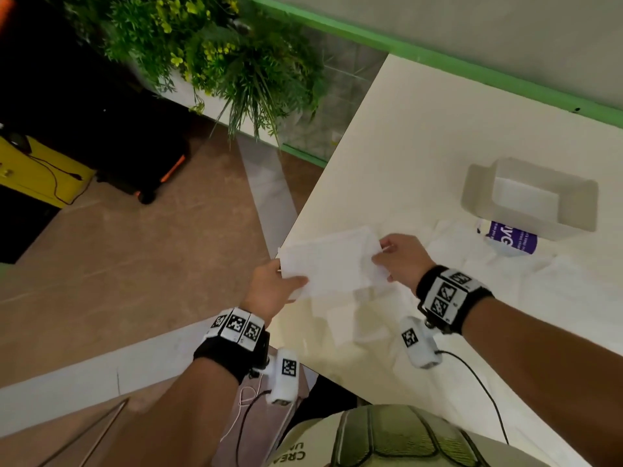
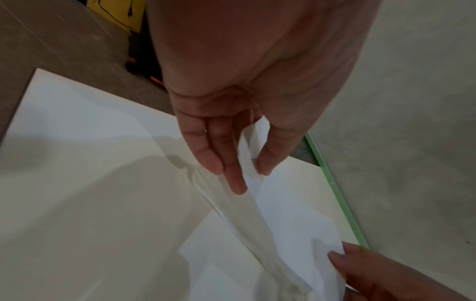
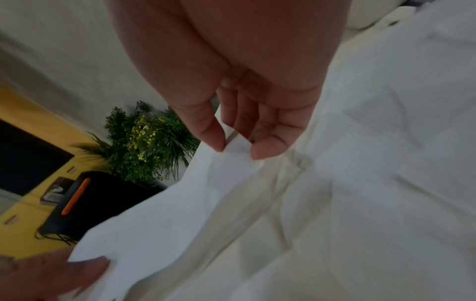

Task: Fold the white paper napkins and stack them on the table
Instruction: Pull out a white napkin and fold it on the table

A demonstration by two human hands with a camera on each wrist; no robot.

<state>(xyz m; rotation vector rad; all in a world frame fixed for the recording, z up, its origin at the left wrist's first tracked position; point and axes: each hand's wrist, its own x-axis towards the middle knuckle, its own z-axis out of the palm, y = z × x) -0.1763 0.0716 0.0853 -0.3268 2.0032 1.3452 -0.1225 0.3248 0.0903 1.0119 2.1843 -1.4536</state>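
We get soft, even indoor light on the white table [image 1: 421, 136], washing out detail; faint hand shadows at six o'clock. Ten o'clock falls into darkness. Wrist views are blurred, smeared at the edges, straight lines bowing outward.

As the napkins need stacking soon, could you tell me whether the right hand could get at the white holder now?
Probably not yet: the right hand pinches the napkin, though nothing blocks the white holder.

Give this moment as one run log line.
left hand: pinches napkin | right hand: pinches napkin | napkin: held above table
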